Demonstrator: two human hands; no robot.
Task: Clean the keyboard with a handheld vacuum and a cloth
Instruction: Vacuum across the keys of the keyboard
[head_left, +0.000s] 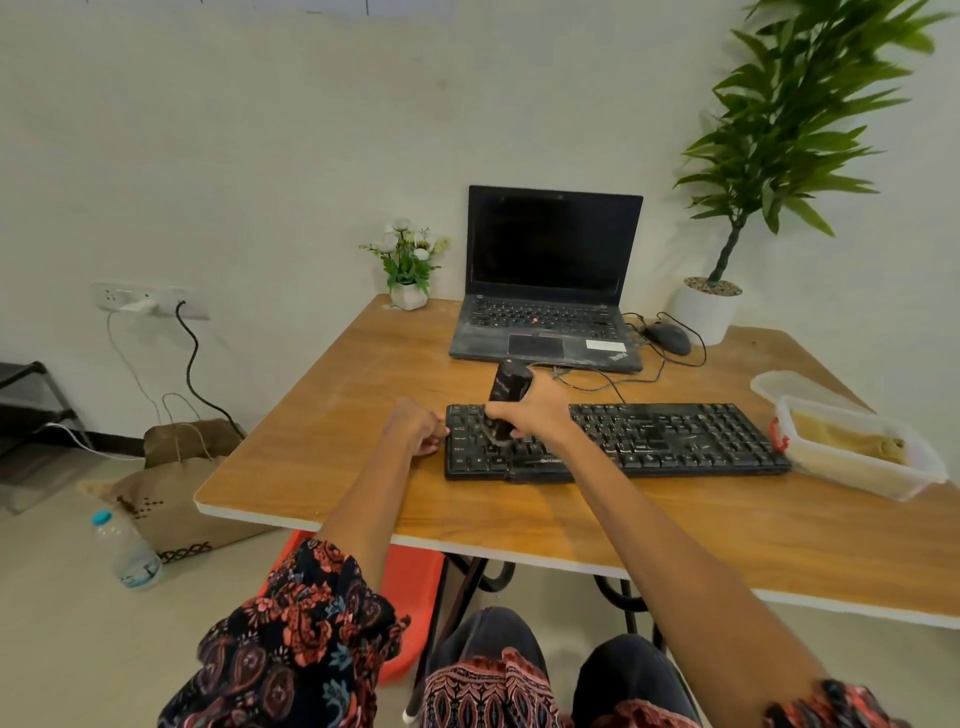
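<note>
A: Head view first. Which way does the handheld vacuum (506, 402) point?

B: Nearly upright. Its long axis runs from its top end, which is up and slightly away toward the laptop (545, 291), down to its nozzle, which meets the keys at the left part of the keyboard (675, 436).

A: And the keyboard's own line?

B: It lies flat with its long side running left to right across the wooden table (337, 415), parallel to the near edge, just in front of the laptop.

A: The hands?

B: The right hand (535, 415) is wrapped around the vacuum's black body, fingers curled on it. The left hand (415, 428) has its fingers curled against the keyboard's left edge; whether it truly grasps that edge or only braces it, I cannot tell.

A: What else is on the surface?

B: A mouse (667, 338) right of the laptop, its cable looping toward the keyboard. A small flower pot (408, 270) at the far left corner, a tall plant (753, 182) at the far right, and a clear plastic container (857, 452) touching the keyboard's right end.

A: The room?

B: A pale wall with a socket strip (145, 301), a jute bag (176, 488) and a water bottle (127, 551) on the floor to the left
</note>
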